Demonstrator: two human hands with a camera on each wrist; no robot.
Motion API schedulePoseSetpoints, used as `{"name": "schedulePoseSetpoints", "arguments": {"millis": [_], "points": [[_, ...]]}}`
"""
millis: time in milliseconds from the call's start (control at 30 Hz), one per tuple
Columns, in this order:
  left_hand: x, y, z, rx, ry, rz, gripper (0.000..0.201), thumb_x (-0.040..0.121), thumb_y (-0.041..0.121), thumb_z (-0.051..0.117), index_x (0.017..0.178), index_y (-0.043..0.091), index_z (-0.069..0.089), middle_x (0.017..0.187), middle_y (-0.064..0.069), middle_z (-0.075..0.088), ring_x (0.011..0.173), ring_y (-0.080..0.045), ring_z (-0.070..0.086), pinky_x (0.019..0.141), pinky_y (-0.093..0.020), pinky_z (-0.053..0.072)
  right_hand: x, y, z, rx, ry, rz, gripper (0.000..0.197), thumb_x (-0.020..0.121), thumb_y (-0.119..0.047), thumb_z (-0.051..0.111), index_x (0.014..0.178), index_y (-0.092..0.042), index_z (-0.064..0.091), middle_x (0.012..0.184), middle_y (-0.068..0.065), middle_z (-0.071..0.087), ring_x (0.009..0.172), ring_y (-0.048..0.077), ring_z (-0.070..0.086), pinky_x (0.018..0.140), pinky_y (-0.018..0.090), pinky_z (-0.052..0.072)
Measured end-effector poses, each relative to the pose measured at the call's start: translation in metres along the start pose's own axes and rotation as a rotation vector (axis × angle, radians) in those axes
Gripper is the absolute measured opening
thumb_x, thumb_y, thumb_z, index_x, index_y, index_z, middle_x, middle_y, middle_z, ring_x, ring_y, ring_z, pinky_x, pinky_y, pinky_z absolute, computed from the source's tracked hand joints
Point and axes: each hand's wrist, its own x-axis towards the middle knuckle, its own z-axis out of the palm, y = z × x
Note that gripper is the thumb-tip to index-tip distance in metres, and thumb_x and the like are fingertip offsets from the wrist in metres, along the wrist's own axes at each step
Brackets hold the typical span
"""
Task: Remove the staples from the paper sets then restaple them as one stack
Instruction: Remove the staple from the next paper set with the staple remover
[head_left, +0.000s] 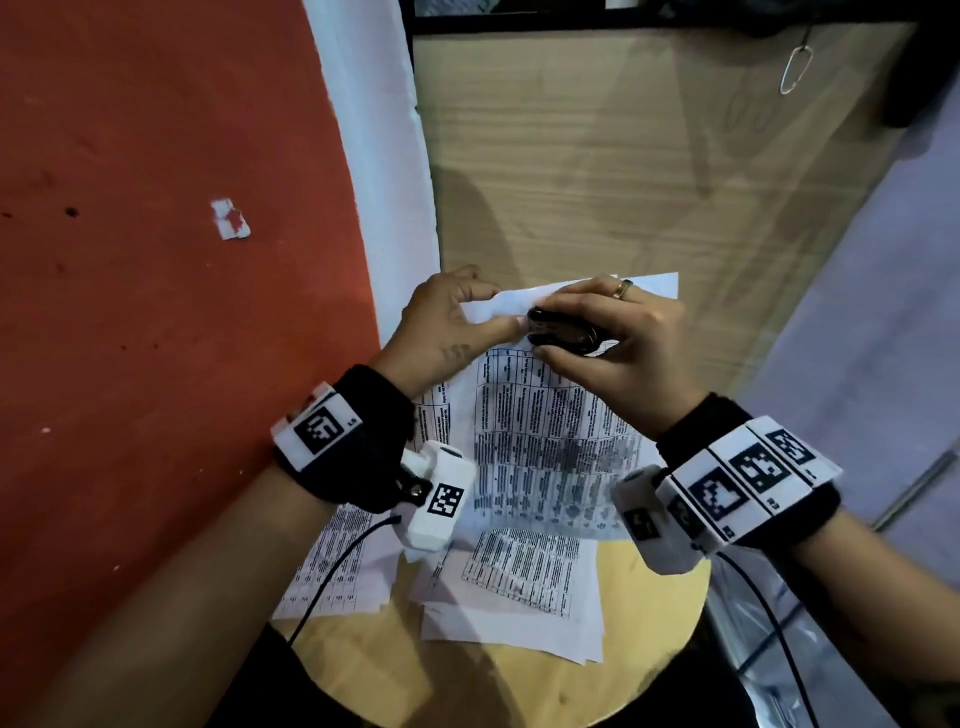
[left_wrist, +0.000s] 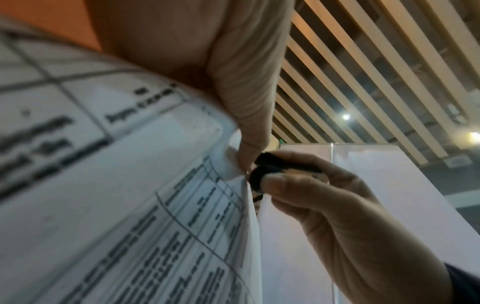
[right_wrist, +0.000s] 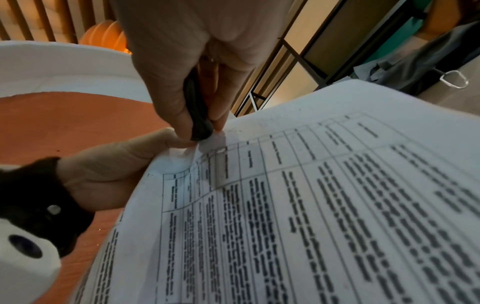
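Observation:
A printed paper set (head_left: 545, 431) is lifted off the round wooden table (head_left: 654, 613), its top left corner folded up. My left hand (head_left: 493, 312) pinches that corner between thumb and fingers, and the left wrist view shows its thumb on the paper set (left_wrist: 130, 185). My right hand (head_left: 571, 332) grips a black staple remover (head_left: 561, 332) whose nose touches the same corner. In the right wrist view the staple remover (right_wrist: 198, 119) points down at the paper set's (right_wrist: 337, 185) corner, next to my left hand (right_wrist: 116, 170). Its teeth are hidden.
Two more printed paper sets (head_left: 519, 587) (head_left: 337, 561) lie on the table under my wrists. An orange surface (head_left: 156, 312) fills the left, a wooden panel (head_left: 623, 156) the back. A metal clip (head_left: 795, 70) hangs at upper right. Cables trail from both wrist cameras.

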Motion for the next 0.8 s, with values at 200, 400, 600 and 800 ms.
{"name": "schedulePoseSetpoints", "arguments": {"millis": [200, 400, 600, 800], "points": [[-0.004, 0.002, 0.015, 0.301, 0.185, 0.007, 0.032, 0.06, 0.064, 0.045, 0.066, 0.035, 0.055, 0.08, 0.007, 0.06, 0.085, -0.011, 0.045, 0.08, -0.036, 0.036, -0.005, 0.0, 0.015, -0.185, 0.068, 0.0, 0.025, 0.067, -0.015, 0.07, 0.09, -0.004, 0.072, 0.082, 0.012, 0.067, 0.068, 0.024, 0.064, 0.062, 0.031, 0.05], [-0.002, -0.006, 0.004, 0.386, 0.217, -0.074, 0.059, 0.063, 0.062, 0.048, 0.093, 0.017, 0.073, 0.09, 0.012, 0.06, 0.1, -0.023, 0.058, 0.088, -0.039, 0.039, -0.012, 0.006, 0.02, -0.227, 0.156, 0.133, 0.025, 0.066, -0.024, 0.071, 0.085, -0.008, 0.073, 0.08, 0.008, 0.067, 0.068, 0.023, 0.064, 0.063, 0.033, 0.048], [-0.001, -0.009, -0.009, 0.296, 0.164, -0.13, 0.071, 0.052, 0.065, 0.047, 0.094, 0.014, 0.072, 0.086, 0.009, 0.055, 0.097, -0.029, 0.059, 0.09, -0.051, 0.044, -0.021, 0.022, 0.024, -0.213, -0.039, 0.29, 0.038, 0.061, -0.025, 0.067, 0.093, -0.006, 0.072, 0.089, 0.01, 0.068, 0.08, 0.027, 0.066, 0.074, 0.037, 0.054], [0.0, -0.017, -0.011, 0.199, 0.106, -0.21, 0.072, 0.044, 0.064, 0.058, 0.092, 0.011, 0.07, 0.097, -0.007, 0.067, 0.103, -0.03, 0.062, 0.094, -0.052, 0.044, -0.017, 0.024, 0.018, -0.148, -0.135, 0.301, 0.043, 0.058, -0.022, 0.071, 0.098, -0.009, 0.07, 0.12, 0.013, 0.055, 0.093, 0.019, 0.059, 0.082, 0.037, 0.052]]}}
